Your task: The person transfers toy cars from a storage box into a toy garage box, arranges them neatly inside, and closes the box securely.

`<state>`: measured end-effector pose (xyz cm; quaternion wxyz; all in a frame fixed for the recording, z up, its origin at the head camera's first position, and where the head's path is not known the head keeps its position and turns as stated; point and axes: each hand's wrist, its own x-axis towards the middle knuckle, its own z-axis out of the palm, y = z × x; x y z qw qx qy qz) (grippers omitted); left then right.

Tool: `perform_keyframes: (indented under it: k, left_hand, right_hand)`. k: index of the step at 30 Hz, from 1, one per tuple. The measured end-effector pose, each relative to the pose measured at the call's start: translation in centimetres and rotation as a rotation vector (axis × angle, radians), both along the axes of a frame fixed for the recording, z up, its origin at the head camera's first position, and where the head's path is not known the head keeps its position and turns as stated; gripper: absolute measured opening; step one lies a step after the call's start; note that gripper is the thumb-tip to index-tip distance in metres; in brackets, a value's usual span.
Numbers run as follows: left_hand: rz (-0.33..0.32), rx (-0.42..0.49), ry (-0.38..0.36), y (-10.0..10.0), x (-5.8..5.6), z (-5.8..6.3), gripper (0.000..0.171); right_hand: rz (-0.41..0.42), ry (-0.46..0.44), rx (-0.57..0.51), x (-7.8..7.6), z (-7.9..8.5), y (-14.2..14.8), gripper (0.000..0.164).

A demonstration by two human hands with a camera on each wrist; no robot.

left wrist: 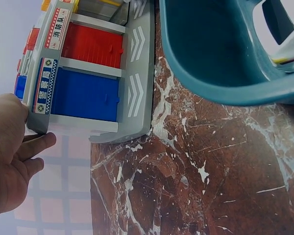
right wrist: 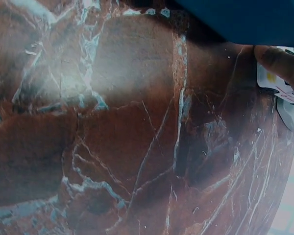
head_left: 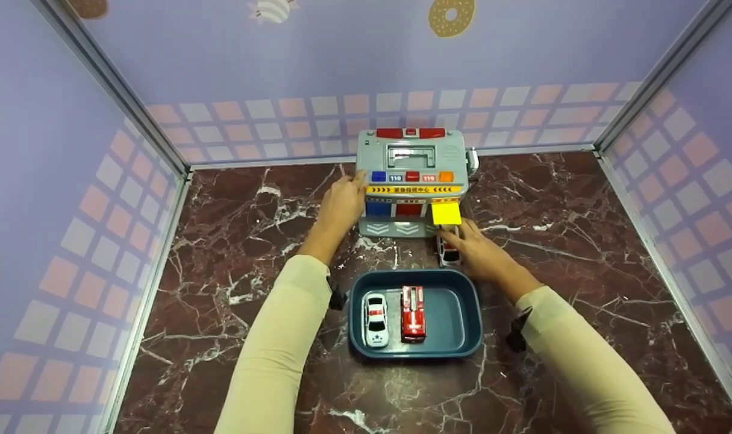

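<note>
A grey toy garage [head_left: 411, 166] stands against the back wall, with blue and red doors along its front and a raised yellow door [head_left: 446, 213] at the right. My left hand [head_left: 343, 202] grips its front left corner; in the left wrist view, fingers [left wrist: 39, 147] lie by that corner below the roof edge. Pinched in my right hand [head_left: 483, 253] is a white and red toy car [head_left: 449, 254], which sits at the garage's right ramp, under the yellow door. The right wrist view shows only part of this car [right wrist: 267, 78], behind the thumb.
A dark blue tray [head_left: 415, 354] stands in front of the garage. A white toy police car [head_left: 376, 322] and a red toy fire truck [head_left: 412, 313] lie in it. Purple patterned walls [head_left: 366, 60] enclose the dark red marbled surface [head_left: 233, 241] at the back and sides.
</note>
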<state>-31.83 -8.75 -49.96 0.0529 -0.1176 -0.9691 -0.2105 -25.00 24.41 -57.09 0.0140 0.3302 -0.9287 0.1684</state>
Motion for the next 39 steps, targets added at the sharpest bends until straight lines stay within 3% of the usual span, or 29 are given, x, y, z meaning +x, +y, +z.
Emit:
perform_keyframes:
  k: [5,17,30,39]
  left_hand:
    - [-0.002,0.003,0.008,0.0,0.1,0.0,0.046]
    - [-0.008,0.013,0.023,0.2,0.1,-0.3,0.044]
    - [-0.008,0.024,0.01,0.1,0.1,-0.1,0.046]
    - [-0.023,0.029,0.033,-0.1,0.1,-0.1,0.045]
  right_hand:
    - [-0.025,-0.039,-0.015,0.1,-0.2,-0.3,0.074]
    - [-0.017,-0.014,-0.079,0.1,-1.0,-0.4,0.08]
    - [-0.055,0.083,-0.067,0.1,-1.6,-0.9,0.073]
    - [-0.119,0.036,-0.085,0.1,-1.7,-1.4,0.068]
